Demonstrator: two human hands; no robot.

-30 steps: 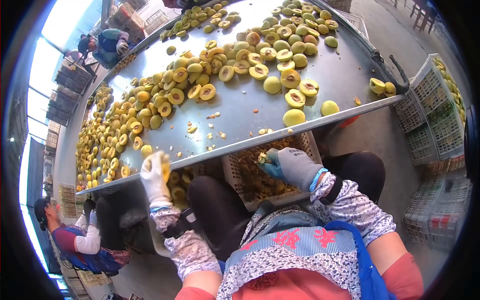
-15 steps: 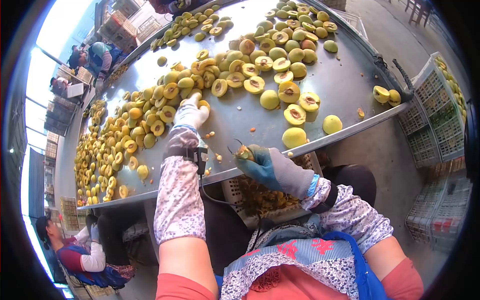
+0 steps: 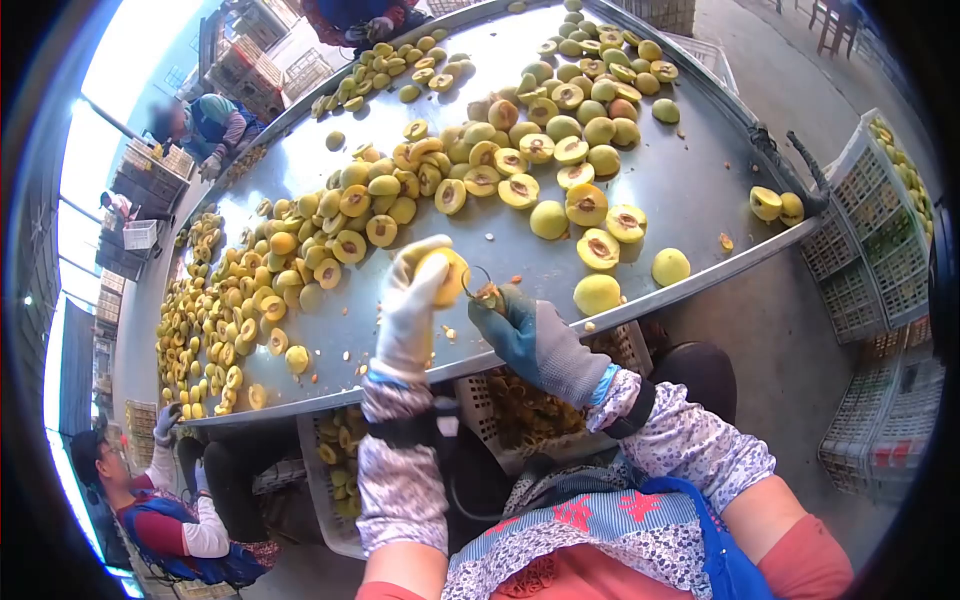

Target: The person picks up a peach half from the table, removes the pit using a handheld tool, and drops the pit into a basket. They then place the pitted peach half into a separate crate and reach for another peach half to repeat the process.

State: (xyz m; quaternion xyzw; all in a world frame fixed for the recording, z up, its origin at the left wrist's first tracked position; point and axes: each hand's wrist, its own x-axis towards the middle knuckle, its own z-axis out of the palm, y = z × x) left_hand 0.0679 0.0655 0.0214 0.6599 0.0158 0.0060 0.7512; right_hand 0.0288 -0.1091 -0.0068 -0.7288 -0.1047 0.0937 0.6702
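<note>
My left hand [image 3: 408, 305], in a white glove, is closed on a yellow peach half [image 3: 453, 280] and holds it above the near part of the metal table [image 3: 700, 225]. Close beside it, my right hand [image 3: 545, 345], in a grey and blue glove, grips a small pitting tool [image 3: 487, 295]. The tool's thin curved metal tip points toward the fruit; its handle is mostly hidden in the fingers. Many halved peaches [image 3: 355, 200] lie in a long heap beyond my hands, several showing brown pits. A few halves [image 3: 597, 250] rest nearer my right hand.
Under the table edge stand a crate of scraps [image 3: 480, 410] and a crate of peach halves [image 3: 318, 480]. Stacked crates [image 3: 850, 235] are at the right. One person [image 3: 165, 505] sits at the left, another [image 3: 215, 125] at the far left side, and a third [image 3: 360, 20] at the far edge.
My left hand has come back from the heap toward me with a peach half, now beside the tool. My right hand stays nearly in place. The person at lower left now reaches to the table.
</note>
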